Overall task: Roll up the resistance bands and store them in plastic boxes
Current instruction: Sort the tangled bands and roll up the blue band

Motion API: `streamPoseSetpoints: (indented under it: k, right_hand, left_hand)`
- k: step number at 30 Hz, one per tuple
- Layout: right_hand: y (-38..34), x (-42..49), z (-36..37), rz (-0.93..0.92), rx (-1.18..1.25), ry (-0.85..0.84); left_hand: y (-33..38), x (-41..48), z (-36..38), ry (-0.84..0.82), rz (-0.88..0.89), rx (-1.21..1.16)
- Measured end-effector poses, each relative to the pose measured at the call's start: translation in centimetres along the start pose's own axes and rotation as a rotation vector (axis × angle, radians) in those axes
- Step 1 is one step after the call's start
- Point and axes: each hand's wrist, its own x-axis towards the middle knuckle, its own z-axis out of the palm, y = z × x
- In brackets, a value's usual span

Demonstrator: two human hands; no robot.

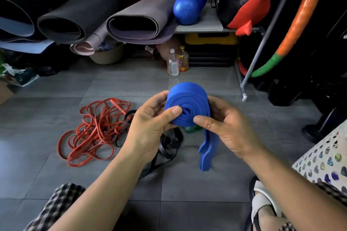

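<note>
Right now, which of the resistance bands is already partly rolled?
The blue band, coiled between the left hand and right hand, its tail hanging. The red bands and black bands lie loose on the floor.

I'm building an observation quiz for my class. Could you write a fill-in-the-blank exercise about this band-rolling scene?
1. The left hand and right hand hold a coiled band whose colour is ____.
2. Its loose tail hangs ____ from the coil.
3. The tangled red bands lie on the floor to the ____ of the hands.
4. ____ bottles stand on the floor beyond the hands.

Missing words: blue; down; left; Two
</note>
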Motion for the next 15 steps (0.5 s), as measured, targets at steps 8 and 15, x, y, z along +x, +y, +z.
streamPoseSetpoints:
  k: [8,15]
  right_hand:
    - [0.3,0.4,-0.8,0.05,-0.033,-0.023]
    - [0.0,-0.4,-1.0,0.017,-0.718,-0.095]
  left_hand:
    - [-1.0,0.1,-0.2,-0.021,-0.13,-0.021]
    - [-0.3,0.4,-1.5,-0.206,-0.01,0.586]
